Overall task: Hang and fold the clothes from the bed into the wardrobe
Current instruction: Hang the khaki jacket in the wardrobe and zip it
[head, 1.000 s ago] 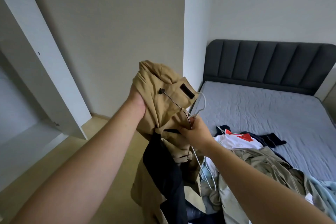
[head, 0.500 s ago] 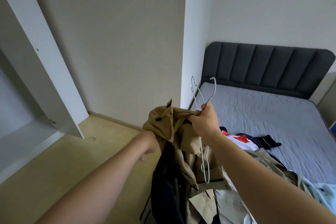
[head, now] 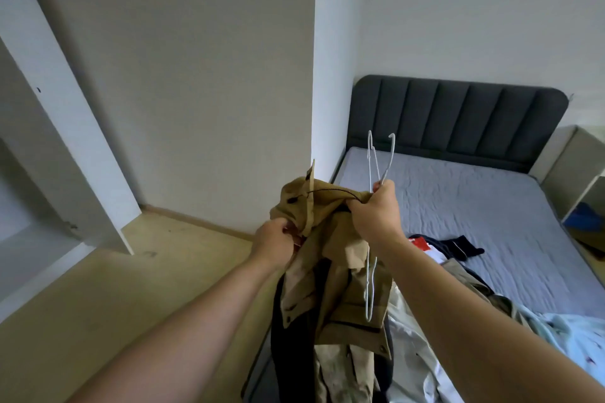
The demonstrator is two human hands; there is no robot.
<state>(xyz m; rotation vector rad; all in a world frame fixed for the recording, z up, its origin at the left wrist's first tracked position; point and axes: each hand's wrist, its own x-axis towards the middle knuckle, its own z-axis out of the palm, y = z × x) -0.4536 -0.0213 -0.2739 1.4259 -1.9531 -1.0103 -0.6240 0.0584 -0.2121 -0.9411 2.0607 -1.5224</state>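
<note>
A tan jacket (head: pixel 327 258) is pinched at its collar by the left hand (head: pixel 276 244); collar and white wire hangers (head: pixel 373 222) are clenched together in the right hand (head: pixel 376 213).

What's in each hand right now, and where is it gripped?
Right hand pinches the tan jacket at its collar edge plus the white wire hangers near their necks. Left hand grips the jacket's front edge.

I note the tan jacket (head: pixel 330 258) runs off the bottom edge; the wardrobe (head: pixel 49 173) is cut at left; my left grip's (head: pixel 276 244) fingertips are buried in fabric.
</note>
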